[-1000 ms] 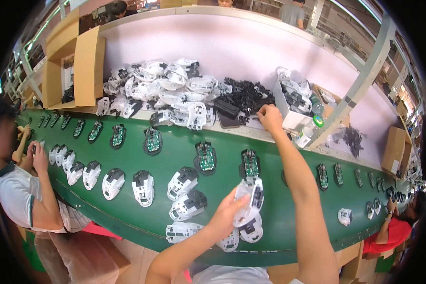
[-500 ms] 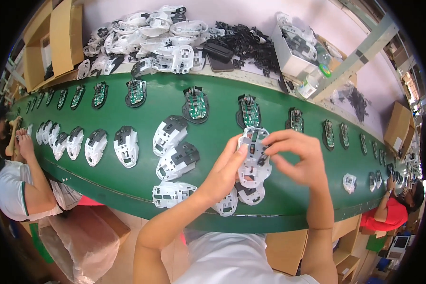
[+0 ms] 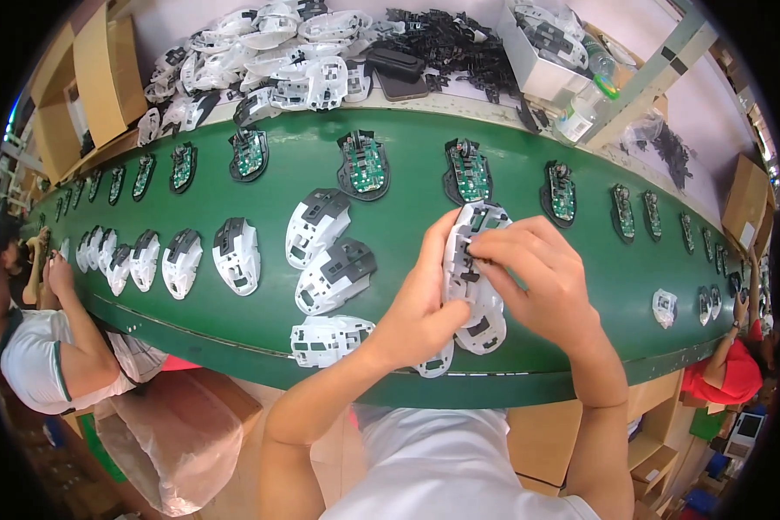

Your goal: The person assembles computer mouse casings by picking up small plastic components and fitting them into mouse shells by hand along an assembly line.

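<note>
A white computer mouse shell (image 3: 453, 273) is held up over the green belt in my left hand (image 3: 420, 303), fingers along one side and thumb at its lower end. Its inner side, with openings and small dark parts, faces me. My right hand (image 3: 542, 273) bends over the upper half of the shell, thumb and fingertips pinched at a small black part, largely hidden by the fingers. Beneath my hands, further white shells (image 3: 484, 334) lie on the belt. Just beyond the held shell sits a mouse base with a green circuit board (image 3: 471, 173).
The green conveyor belt (image 3: 581, 338) carries a far row of circuit-board bases (image 3: 364, 165) and a near row of grey-and-white shells (image 3: 237, 257). White shells (image 3: 269, 52) and black parts (image 3: 446, 52) are heaped on the ledge behind. Co-workers sit at left (image 3: 78, 355) and right (image 3: 724, 373).
The held shell has tilted and turned. My left hand's thumb has shifted to its lower end, and my right fingertips have come down onto its upper part. The whole view has shifted slightly.
</note>
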A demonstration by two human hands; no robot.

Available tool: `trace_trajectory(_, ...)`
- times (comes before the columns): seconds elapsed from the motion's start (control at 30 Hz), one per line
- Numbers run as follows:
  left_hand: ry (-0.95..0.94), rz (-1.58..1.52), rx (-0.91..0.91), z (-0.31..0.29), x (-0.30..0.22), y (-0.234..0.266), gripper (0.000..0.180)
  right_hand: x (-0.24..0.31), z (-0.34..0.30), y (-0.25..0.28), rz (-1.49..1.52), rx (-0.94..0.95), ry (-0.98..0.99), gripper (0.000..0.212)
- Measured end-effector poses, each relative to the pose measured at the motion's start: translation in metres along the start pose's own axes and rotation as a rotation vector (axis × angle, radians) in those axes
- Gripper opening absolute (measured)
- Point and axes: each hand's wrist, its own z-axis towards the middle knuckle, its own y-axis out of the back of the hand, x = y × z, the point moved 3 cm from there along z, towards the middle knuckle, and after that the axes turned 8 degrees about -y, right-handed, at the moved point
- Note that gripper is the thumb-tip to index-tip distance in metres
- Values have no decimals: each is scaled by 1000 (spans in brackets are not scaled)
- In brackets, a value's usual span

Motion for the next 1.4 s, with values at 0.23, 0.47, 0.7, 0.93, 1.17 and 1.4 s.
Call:
trace_trajectory(0.23,-16,33,-1,0,0,5,76,2,5,4,-75,-49,-103,26)
trace_trajectory(0.47,-17,169,-89,-2,5,7,62,2,4,1,-85,-81,-92,28)
trace_trajectory(0.7,-69,269,-52,-4,1,10,61,-1,3,-7,-41,-136,2,27)
trace_trajectory(0.93,-143,350,-85,-5,-1,14,60,5,6,-8,-32,-138,-146,26)
trace_trajectory(1.17,-128,492,-41,-7,-9,12,61,11,9,-9,-108,-131,-87,24)
trace_trajectory(1.4,-314,646,-62,-5,-14,18,59,15,16,2,190,-25,-178,40)
